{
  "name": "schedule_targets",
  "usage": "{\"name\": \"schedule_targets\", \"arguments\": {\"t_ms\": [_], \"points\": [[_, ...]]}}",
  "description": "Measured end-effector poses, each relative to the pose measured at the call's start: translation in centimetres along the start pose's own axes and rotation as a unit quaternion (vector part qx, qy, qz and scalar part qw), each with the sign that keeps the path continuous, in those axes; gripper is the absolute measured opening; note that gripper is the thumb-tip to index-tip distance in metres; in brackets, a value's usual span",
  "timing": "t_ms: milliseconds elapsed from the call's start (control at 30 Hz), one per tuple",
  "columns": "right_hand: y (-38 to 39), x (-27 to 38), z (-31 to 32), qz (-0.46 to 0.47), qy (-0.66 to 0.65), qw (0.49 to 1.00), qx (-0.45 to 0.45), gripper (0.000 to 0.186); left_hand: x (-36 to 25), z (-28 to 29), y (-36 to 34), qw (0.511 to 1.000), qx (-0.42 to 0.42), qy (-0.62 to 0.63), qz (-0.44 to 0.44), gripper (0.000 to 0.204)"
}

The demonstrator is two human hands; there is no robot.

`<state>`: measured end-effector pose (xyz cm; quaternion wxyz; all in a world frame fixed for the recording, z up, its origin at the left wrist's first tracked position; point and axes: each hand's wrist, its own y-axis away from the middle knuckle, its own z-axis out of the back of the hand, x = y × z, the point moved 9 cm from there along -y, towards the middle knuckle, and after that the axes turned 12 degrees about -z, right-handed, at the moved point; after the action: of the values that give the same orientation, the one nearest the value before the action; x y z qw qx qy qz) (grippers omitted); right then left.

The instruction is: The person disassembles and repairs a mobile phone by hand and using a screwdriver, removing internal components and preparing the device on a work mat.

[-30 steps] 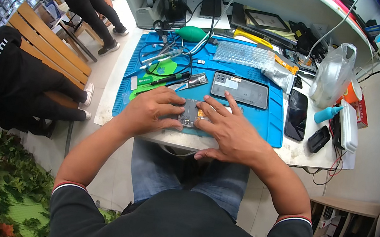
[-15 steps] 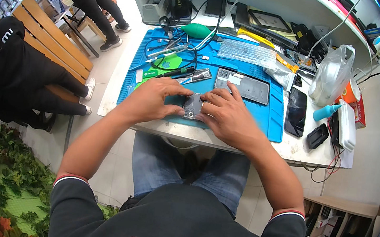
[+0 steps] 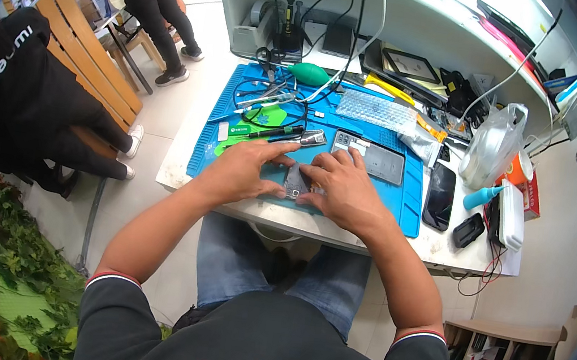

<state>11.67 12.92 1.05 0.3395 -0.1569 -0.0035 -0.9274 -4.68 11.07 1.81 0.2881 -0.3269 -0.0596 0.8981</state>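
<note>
Arms: both forearms come from the near edge and meet over the blue mat (image 3: 379, 214).
Left hand (image 3: 242, 170): curled, fingertips pressing the left side of a small grey phone part (image 3: 297, 181).
Right hand (image 3: 342, 187): curled, gripping its right side.
Phone part: near middle of the mat, between the hands.
Beyond: dark phone (image 3: 377, 159), tweezers (image 3: 266, 100).
Right: black phone (image 3: 441, 196) on the white surface (image 3: 440, 247).

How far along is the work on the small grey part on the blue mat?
Done: an opened phone lies face down on the blue mat, its inside showing, tools laid out beside it. In hand: left hand and right hand press a small grey part between their fingertips. Left: the part is not on the phone.
</note>
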Motion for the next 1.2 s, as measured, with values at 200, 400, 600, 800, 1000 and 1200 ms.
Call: {"name": "schedule_targets", "arguments": {"t_ms": [200,400,600,800,1000,1200], "points": [[-1.3,0.6,0.4,-0.016,0.048,0.998,0.047,0.062,1.3,-0.6,0.2,0.996,-0.001,0.084,0.022,0.101],[-2.1,1.8,0.2,-0.013,0.088,0.994,0.069,0.064,-0.1,-0.2,0.3,0.997,0.001,0.051,0.052,0.105],[-2.4,1.8,0.4,-0.003,0.092,0.994,0.058,0.067,0.2,-0.7,0.2,0.999,-0.011,0.031,0.012,0.104],[-3.7,1.3,0.2,-0.01,0.005,0.991,0.132,0.067,2.4,-1.1,2.6,0.991,-0.075,0.112,0.026,0.098],[-5.1,0.8,-0.6,0.013,0.01,0.988,0.156,0.072,0.8,-1.2,4.3,0.983,-0.119,0.122,0.069,0.084],[-5.7,1.4,-0.3,0.014,-0.023,0.988,0.151,0.073,1.1,-1.1,5.0,0.984,-0.144,0.064,0.082,0.067]]}}
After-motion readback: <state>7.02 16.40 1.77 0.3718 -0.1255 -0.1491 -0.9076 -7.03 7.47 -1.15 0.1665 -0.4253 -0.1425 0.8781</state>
